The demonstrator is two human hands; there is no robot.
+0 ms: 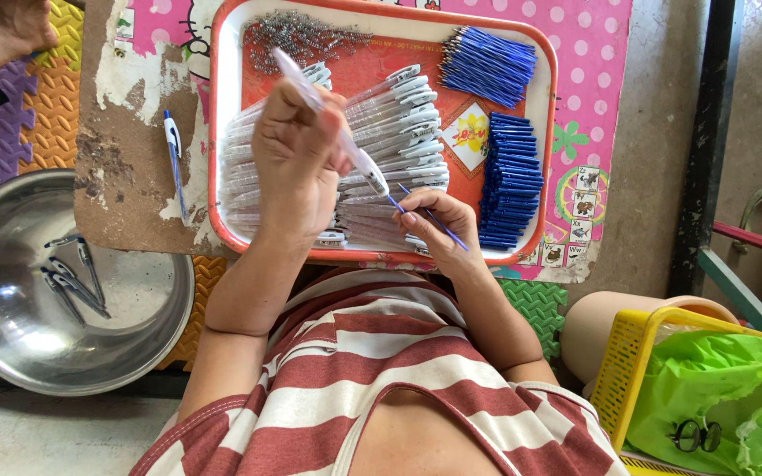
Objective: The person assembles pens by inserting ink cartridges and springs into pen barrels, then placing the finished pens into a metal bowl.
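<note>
My left hand (293,159) is raised over a red-and-white tray (222,132) and grips a clear pen barrel (346,145) that slants down to the right. My right hand (438,220) pinches a thin blue refill (429,216) whose tip meets the barrel's lower end. Under my hands the tray holds a heap of clear pen barrels (390,110). Blue refills (487,62) lie at the tray's top right, blue caps (509,181) along its right side and small metal springs (297,35) at its top left.
A steel bowl (11,353) at the left holds several finished pens (72,278). One pen (174,150) lies on the worn board beside the tray. Another person's hand (19,26) shows at the top left. A yellow basket (628,353) with a green bag stands at the lower right.
</note>
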